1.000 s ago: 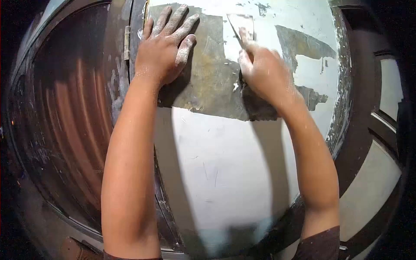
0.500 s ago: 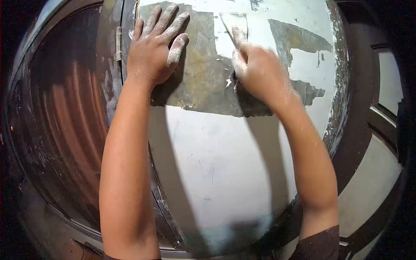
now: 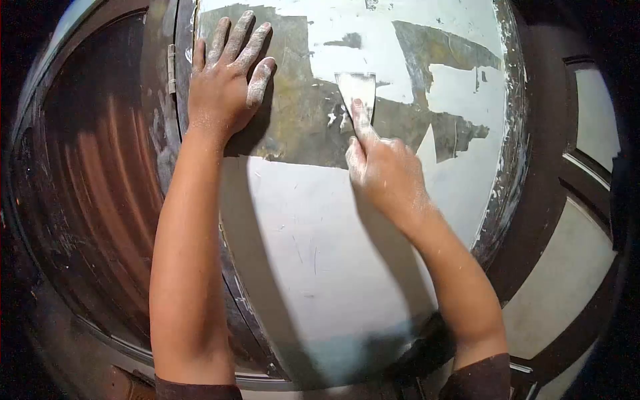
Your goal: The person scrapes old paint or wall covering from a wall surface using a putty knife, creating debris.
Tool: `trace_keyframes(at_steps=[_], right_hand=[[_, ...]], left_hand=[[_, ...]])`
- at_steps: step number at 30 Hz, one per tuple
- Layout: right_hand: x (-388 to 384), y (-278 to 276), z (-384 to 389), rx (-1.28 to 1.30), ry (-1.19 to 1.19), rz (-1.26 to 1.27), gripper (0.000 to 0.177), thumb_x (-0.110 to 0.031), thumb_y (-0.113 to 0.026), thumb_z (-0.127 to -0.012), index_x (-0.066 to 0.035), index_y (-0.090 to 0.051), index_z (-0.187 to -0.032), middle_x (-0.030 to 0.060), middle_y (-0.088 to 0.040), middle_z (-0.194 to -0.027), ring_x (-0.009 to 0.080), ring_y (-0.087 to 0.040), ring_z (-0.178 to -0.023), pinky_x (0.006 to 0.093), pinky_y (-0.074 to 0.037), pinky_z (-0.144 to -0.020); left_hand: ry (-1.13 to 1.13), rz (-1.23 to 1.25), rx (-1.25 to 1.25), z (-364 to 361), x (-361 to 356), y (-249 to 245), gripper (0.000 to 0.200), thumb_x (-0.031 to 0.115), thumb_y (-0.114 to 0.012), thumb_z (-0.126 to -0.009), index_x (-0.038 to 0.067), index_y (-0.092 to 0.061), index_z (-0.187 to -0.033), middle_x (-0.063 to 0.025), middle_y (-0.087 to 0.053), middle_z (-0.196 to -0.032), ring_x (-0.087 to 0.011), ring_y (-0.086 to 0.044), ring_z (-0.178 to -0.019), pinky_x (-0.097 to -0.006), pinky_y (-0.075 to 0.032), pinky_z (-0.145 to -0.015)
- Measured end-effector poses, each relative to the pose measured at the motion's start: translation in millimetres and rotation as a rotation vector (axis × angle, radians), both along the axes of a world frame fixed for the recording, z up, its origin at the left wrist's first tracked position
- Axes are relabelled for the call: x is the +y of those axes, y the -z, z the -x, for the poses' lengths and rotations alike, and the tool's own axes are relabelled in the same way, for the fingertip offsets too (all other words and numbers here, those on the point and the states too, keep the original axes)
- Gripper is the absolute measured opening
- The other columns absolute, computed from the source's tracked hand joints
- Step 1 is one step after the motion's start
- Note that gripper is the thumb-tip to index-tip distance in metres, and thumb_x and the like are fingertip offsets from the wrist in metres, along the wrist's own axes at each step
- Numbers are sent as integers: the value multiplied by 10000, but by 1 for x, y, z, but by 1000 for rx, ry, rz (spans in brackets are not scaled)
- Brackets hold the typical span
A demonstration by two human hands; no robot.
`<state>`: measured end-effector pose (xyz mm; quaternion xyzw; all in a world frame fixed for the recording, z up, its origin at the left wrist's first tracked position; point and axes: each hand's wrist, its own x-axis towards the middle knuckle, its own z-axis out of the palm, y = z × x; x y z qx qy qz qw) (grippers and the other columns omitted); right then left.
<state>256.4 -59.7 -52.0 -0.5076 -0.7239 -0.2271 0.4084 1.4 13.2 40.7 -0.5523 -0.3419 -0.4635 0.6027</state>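
My left hand (image 3: 227, 83) lies spread on the upper left of a flat panel (image 3: 300, 220), its fingertips dusted white. In my right hand (image 3: 387, 163) is a putty knife (image 3: 357, 87), its broad blade pointing up against the panel and my index finger stretched along it. White coating covers the panel's lower half and much of its top. Between them runs a bare grey-brown patch (image 3: 293, 120) with ragged edges. The putty knife's handle is hidden in my grip.
On the left, a dark door (image 3: 93, 200) with a reddish reflection stands beside the panel, with a hinge (image 3: 171, 69) near its edge. Along the panel's right side runs a paint-chipped frame (image 3: 510, 133). Farther right is dark woodwork with pale inset panels (image 3: 567, 260).
My right hand and the putty knife have moved down the panel, and the blade now shows broad side on. My left hand stays flat in place. The view has shifted slightly.
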Motion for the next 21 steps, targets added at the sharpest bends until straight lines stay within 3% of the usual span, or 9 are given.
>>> trace_keyframes(at_steps=[5, 8, 11, 14, 21], right_hand=[[6, -29, -3, 97, -122, -23, 603, -249, -511, -1037, -79, -380, -1601, 267, -701, -784, 468, -699, -777, 598, -539, -763], [13, -9, -1, 42, -57, -119, 615, -257, -511, -1039, -97, -364, -1614, 245, -701, -760, 458, -702, -741, 589, -550, -724], [6, 13, -2, 39, -40, -11, 633, -255, -529, -1026, -86, -364, -1613, 244, -694, -733, 450, -700, -712, 583, -555, -711], [11, -13, -6, 64, -59, -106, 619, -251, -529, -1025, -90, -384, -1606, 233, -697, -736, 442, -703, -711, 579, -556, -715], [-1, 7, -15, 39, 45, -16, 571, -284, -537, -1022, -224, -445, -1583, 210, -709, -799, 437, -700, -774, 572, -537, -735]], left_hand=[[8, -3, 4, 1, 0, 1, 565, 514, -466, -1057, 310, -461, -1583, 4, -340, -1701, -302, -283, -1571, -544, -156, -1288], [6, 2, 2, 1, 1, 4, 569, 519, -465, -1057, 309, -459, -1586, 9, -339, -1702, -292, -275, -1574, -537, -145, -1292], [-21, 10, 0, -1, -1, 6, 573, 498, -463, -1066, 312, -424, -1606, 8, -310, -1717, -303, -249, -1589, -558, -148, -1282], [-17, 20, -2, -1, -2, 6, 569, 511, -457, -1067, 326, -425, -1605, 11, -306, -1719, -301, -246, -1590, -554, -147, -1284], [-34, 10, -9, -2, -1, 8, 581, 516, -467, -1069, 314, -417, -1611, 12, -300, -1722, -314, -254, -1585, -553, -137, -1284]])
